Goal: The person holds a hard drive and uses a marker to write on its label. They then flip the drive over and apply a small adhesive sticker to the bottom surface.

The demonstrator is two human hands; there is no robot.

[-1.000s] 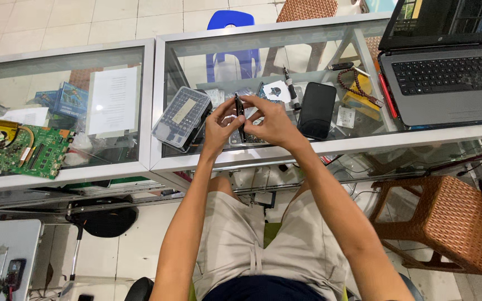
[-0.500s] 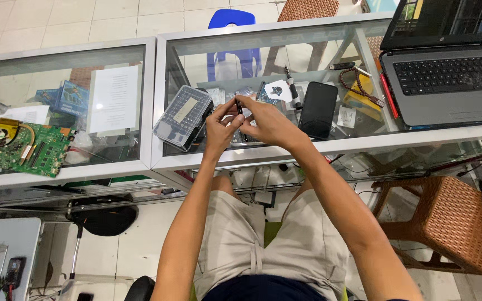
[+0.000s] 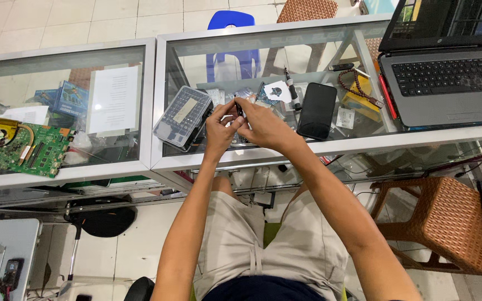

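My left hand [image 3: 220, 129] and my right hand [image 3: 264, 126] meet over the glass counter [image 3: 330, 146], fingers pinched together on a small dark slender object [image 3: 239, 109] held between them. What the object is stays too small to tell. Just left of my hands lies a clear plastic case [image 3: 183, 116] with small parts inside. A black phone [image 3: 317, 110] lies face down to the right of my hands. A screwdriver [image 3: 292, 90] rests beyond them.
An open laptop [image 3: 444, 83] sits at the right end of the counter. A green circuit board [image 3: 20, 150] lies on the left glass case, with a sheet of paper [image 3: 112, 99] nearby. A wicker stool [image 3: 439, 223] stands at lower right, a blue chair [image 3: 231, 39] behind the counter.
Both hands stay together over the counter, shifting slightly left and nearer the case while turning the small object.
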